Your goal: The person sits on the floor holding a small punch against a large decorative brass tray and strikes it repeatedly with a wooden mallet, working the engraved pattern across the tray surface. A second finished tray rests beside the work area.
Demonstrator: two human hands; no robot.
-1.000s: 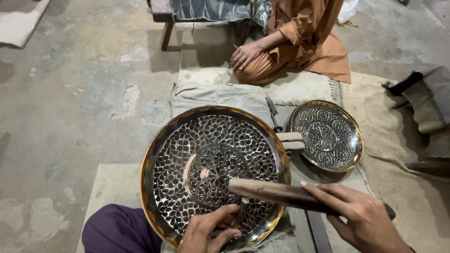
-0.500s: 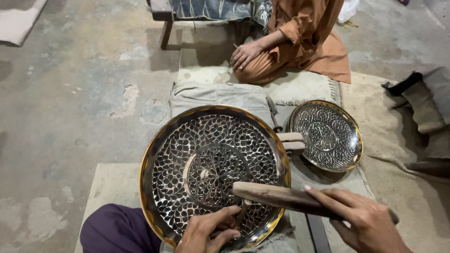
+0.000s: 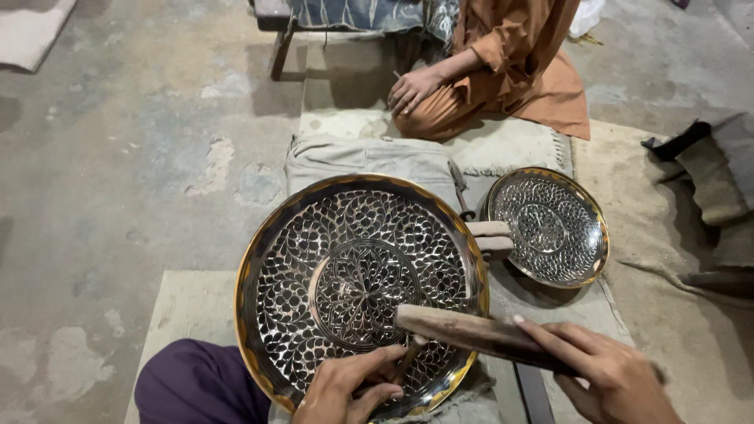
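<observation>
Big tray (image 3: pixel 357 286), round, engraved with a floral lattice and a brass-coloured rim, is lying at the centre of the view on a folded grey cloth (image 3: pixel 369 157) spread over the floor (image 3: pixel 118 157). Left hand (image 3: pixel 349 389) is resting on the tray's rim at 6 o'clock, fingers (image 3: pixel 377 363) pinching a thin chisel (image 3: pixel 407 361), tip sitting on the engraved surface just below the central rosette. Right hand (image 3: pixel 609 377) is coming in from 4 o'clock, fingers curled round the handle end of a wooden mallet (image 3: pixel 471 334); the mallet is lying nearly level, its head over the tray at about 5 o'clock, right above the chisel; whether they are touching cannot be told. Purple-clad knee (image 3: pixel 196 385) is showing at 7 o'clock, beside the tray. Small tray (image 3: pixel 550 228), same pattern, is lying at 3 o'clock of the big one, near but apart. Between the two, a short wooden block (image 3: pixel 488 235) is lying just beside the big tray's rim. At 12 o'clock another person in an orange garment (image 3: pixel 510 71) is sitting on a mat, one hand (image 3: pixel 412 88) resting by the knee. Dark bundles (image 3: pixel 707 180) are lying at the far right edge.
</observation>
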